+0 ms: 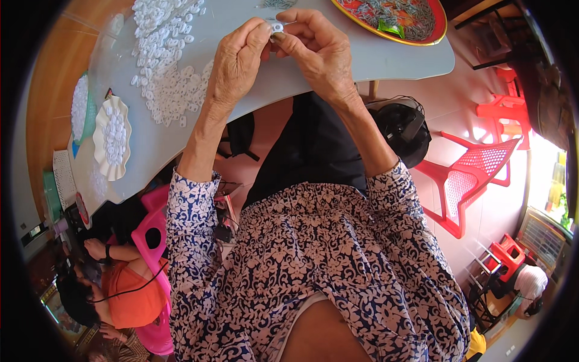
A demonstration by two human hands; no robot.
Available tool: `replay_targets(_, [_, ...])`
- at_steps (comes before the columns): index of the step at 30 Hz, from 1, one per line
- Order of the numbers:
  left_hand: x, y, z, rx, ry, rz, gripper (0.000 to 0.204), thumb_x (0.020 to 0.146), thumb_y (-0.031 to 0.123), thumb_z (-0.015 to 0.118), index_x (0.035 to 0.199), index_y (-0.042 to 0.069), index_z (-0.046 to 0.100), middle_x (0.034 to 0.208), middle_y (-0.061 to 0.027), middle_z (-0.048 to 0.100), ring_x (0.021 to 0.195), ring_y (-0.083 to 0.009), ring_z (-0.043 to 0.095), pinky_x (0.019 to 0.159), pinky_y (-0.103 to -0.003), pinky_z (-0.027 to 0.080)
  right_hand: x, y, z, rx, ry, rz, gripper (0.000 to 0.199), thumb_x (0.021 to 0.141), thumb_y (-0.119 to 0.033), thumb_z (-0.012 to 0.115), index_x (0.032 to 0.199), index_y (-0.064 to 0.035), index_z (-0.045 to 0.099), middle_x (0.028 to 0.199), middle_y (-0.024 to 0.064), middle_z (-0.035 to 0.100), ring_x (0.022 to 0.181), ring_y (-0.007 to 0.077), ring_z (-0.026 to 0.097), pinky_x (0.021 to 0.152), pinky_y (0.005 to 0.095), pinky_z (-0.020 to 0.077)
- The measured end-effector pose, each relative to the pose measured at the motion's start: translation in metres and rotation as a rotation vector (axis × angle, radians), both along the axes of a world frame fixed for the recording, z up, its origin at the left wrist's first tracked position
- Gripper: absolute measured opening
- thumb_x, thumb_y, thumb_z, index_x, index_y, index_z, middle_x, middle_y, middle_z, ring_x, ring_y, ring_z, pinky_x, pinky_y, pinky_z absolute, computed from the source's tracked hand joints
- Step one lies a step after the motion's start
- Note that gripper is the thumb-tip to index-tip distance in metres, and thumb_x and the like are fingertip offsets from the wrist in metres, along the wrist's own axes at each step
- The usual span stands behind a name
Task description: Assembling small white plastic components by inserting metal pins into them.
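My left hand (238, 60) and my right hand (322, 54) meet above the table's near edge, fingers closed in a pinch. Between their fingertips is a small white plastic piece (277, 28) with a hole in it. The fingers partly cover it, and whether another small part is gripped with it cannot be made out. Left of my left hand, many loose white plastic pieces (172, 90) spread over the grey table (398, 63). Beyond my hands lies a little heap of thin metal parts (278, 3).
A round tray with a red and gold rim (445, 27) holds thin metal parts and a green packet (392, 28). At left, a scalloped white dish (101, 142) holds more white pieces. Red chairs (461, 181) stand right; a person in orange (129, 295) sits lower left.
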State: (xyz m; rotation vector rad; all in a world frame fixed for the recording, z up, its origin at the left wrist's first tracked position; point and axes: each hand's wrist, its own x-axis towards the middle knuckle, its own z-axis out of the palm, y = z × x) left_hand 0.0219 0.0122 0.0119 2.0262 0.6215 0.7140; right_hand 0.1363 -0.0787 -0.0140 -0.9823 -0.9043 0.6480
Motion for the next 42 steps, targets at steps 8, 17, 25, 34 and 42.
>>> replay_targets(8, [-0.002,-0.001,-0.003,-0.01,-0.049,0.007,0.03,0.096,0.027,0.046,0.087,0.0,0.054,0.062,-0.0009,0.043,0.059,-0.0102,0.037,0.054,-0.027,0.036,0.003,0.0,0.0,-0.038,-0.017,0.062,0.023,0.088,-0.001,0.058,0.11,0.0037,0.053,0.084,0.0082,0.065,0.078,0.0123,0.064,0.071,0.023,0.0519])
replay_targets(17, [-0.005,-0.001,-0.005,-0.133,-0.049,0.047,0.032,0.094,0.03,0.048,0.081,0.002,0.055,0.061,0.0008,0.046,0.058,-0.0088,0.042,0.054,-0.026,0.037,0.0,0.003,-0.008,-0.013,-0.022,0.135,0.03,0.085,0.001,0.062,0.112,0.0032,0.052,0.088,0.0086,0.062,0.081,0.0149,0.067,0.072,0.0237,0.0529])
replay_targets(25, [-0.006,-0.002,-0.007,-0.22,-0.078,0.026,0.034,0.091,0.032,0.049,0.081,0.0,0.055,0.062,-0.0007,0.05,0.059,-0.0095,0.048,0.056,-0.026,0.041,-0.004,0.003,-0.006,-0.032,-0.109,0.093,0.024,0.085,-0.001,0.063,0.107,0.0041,0.054,0.083,0.0067,0.064,0.077,0.0124,0.066,0.07,0.0232,0.0529])
replay_targets(34, [-0.004,-0.005,-0.01,-0.23,-0.135,0.015,0.033,0.091,0.03,0.049,0.08,0.0,0.055,0.063,0.0,0.05,0.06,-0.0098,0.045,0.058,-0.026,0.04,-0.003,0.003,-0.012,-0.003,-0.28,-0.064,0.025,0.081,-0.006,0.069,0.101,0.0025,0.059,0.075,0.0058,0.062,0.068,0.0101,0.063,0.06,0.0225,0.0494])
replay_targets(42, [-0.005,-0.004,-0.008,-0.219,-0.093,-0.011,0.033,0.091,0.031,0.047,0.079,0.001,0.054,0.063,-0.0016,0.05,0.061,-0.0101,0.046,0.058,-0.026,0.039,-0.002,0.006,-0.015,-0.006,-0.313,-0.084,0.025,0.079,-0.007,0.07,0.1,0.0019,0.059,0.071,0.0048,0.061,0.063,0.0103,0.062,0.058,0.0229,0.0486])
